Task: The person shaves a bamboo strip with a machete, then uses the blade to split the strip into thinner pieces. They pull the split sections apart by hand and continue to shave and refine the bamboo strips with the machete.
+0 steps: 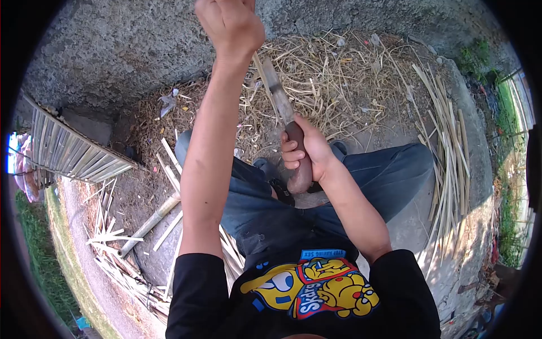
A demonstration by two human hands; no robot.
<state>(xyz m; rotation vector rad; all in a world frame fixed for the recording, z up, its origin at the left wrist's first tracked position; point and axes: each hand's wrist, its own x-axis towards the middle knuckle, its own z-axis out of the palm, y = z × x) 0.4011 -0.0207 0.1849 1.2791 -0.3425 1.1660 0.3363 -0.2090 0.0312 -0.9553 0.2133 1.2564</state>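
My left hand (230, 25) is raised at the top of the view, fingers closed around a thin bamboo strip (263, 76). Most of the grip is hidden behind the back of the hand. From beside the wrist, the strip slants down along the knife blade (279, 96). My right hand (316, 148) is wrapped around the thick brown wooden handle (294, 135) of this knife, held between my knees. The blade points up and to the left, toward my left hand, and the strip overlaps its left edge.
Curly shavings (339, 85) cover the ground ahead, below a rough wall (135, 45). Long split strips (449, 152) lie in a pile on the right. More strips (121, 271) and a bamboo pole (149, 225) lie on the left, near a slatted bamboo panel (73, 147).
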